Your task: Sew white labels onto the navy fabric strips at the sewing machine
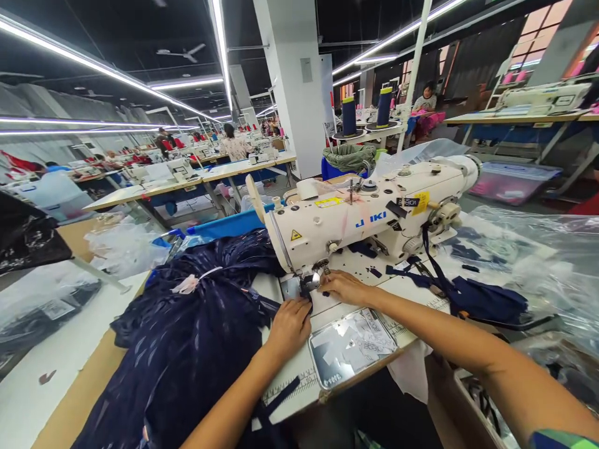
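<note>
A white sewing machine [337, 218] with blue lettering stands across the table. My left hand [289, 325] lies just in front of its presser foot [309, 282], fingers curled together over a navy fabric strip [307, 302]. Close to the right of the foot, my right hand [345, 288] has its fingertips pinched together; whatever they hold is hidden. A large tied bundle of navy straps [201, 337] spreads to the left of the machine and hangs over the table's front. In front of my hands sits a metal tray [334, 368] with white printed labels.
Navy fabric pieces [486, 298] and clear plastic sheeting [538, 243] lie on the right. Two navy thread cones [349, 117] stand behind the machine. A white pillar [297, 87] rises beyond. Other people sit at machines in the background, one [425, 103] with pink fabric.
</note>
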The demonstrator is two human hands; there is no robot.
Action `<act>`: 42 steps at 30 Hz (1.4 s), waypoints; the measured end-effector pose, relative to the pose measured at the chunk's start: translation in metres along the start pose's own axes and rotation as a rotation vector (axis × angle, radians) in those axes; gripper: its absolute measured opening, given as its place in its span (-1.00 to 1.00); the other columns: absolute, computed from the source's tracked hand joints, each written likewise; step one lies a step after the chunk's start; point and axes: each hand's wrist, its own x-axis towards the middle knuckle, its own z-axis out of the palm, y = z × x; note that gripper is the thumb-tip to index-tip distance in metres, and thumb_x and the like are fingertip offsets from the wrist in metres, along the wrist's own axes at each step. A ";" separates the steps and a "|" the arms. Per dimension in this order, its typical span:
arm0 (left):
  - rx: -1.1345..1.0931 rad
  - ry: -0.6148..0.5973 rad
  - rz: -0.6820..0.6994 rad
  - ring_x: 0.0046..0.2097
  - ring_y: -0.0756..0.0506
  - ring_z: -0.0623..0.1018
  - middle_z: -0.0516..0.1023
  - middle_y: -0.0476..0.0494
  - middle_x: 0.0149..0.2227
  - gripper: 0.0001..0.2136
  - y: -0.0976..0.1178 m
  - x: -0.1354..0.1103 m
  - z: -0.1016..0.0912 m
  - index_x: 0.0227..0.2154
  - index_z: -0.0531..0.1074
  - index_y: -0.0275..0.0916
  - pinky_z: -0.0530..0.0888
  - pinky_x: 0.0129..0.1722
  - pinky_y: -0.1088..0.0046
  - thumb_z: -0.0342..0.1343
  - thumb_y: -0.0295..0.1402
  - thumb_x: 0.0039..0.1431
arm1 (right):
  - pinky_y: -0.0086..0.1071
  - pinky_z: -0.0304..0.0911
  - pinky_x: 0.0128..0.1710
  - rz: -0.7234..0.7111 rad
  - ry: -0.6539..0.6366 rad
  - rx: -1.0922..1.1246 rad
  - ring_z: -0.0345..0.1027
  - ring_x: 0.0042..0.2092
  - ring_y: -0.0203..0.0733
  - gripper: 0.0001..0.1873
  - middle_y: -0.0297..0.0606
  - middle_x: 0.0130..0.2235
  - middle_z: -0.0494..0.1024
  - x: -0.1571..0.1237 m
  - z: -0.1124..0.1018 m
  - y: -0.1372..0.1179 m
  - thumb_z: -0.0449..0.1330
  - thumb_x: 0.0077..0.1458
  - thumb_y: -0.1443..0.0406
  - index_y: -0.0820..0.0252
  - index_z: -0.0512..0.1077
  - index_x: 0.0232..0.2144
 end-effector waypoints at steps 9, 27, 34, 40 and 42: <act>0.005 -0.037 -0.033 -0.05 -0.19 0.40 0.47 -0.23 -0.12 -0.69 0.003 -0.003 0.003 -0.17 0.41 -0.32 0.36 -0.05 0.21 -0.09 -0.58 0.03 | -0.30 0.19 -0.26 -0.189 0.095 -0.183 0.24 -0.29 -0.17 -0.71 -0.13 -0.35 0.42 -0.019 0.004 -0.007 -0.10 0.18 0.39 0.30 0.43 -0.35; 0.117 -0.111 0.048 -0.05 -0.21 0.36 0.37 -0.35 -0.02 -0.74 0.005 -0.008 0.004 -0.21 0.39 -0.37 0.28 -0.09 0.22 -0.10 -0.59 0.05 | -0.33 0.13 -0.29 0.062 -0.051 0.004 0.24 -0.32 -0.19 -0.86 -0.17 -0.33 0.40 0.028 0.024 -0.008 -0.04 0.08 0.45 0.24 0.31 -0.40; 0.174 -0.156 0.050 -0.11 -0.18 0.36 0.33 -0.32 0.03 -0.81 0.003 0.001 0.006 -0.34 0.38 -0.34 0.29 -0.18 0.27 -0.11 -0.60 0.04 | -0.47 0.09 -0.42 0.141 -0.129 0.222 0.19 -0.47 -0.34 -0.85 -0.41 -0.54 0.34 0.038 0.017 0.001 -0.02 0.07 0.39 0.20 0.28 -0.51; 0.092 -0.159 0.008 -0.10 -0.17 0.34 0.35 -0.26 0.00 -0.79 0.002 0.004 0.003 -0.34 0.36 -0.31 0.27 -0.17 0.27 -0.09 -0.63 -0.02 | -0.46 0.08 -0.43 0.154 -0.121 0.256 0.17 -0.49 -0.34 -0.87 -0.42 -0.56 0.32 0.036 0.019 -0.001 -0.02 0.06 0.37 0.19 0.28 -0.49; 0.072 -0.169 -0.001 -0.09 -0.18 0.33 0.35 -0.26 0.00 -0.78 0.003 0.004 0.002 -0.34 0.36 -0.31 0.28 -0.17 0.26 -0.09 -0.63 -0.02 | -0.45 0.08 -0.43 0.150 -0.086 0.223 0.17 -0.48 -0.32 -0.87 -0.40 -0.54 0.34 0.033 0.022 -0.001 -0.03 0.07 0.37 0.19 0.28 -0.48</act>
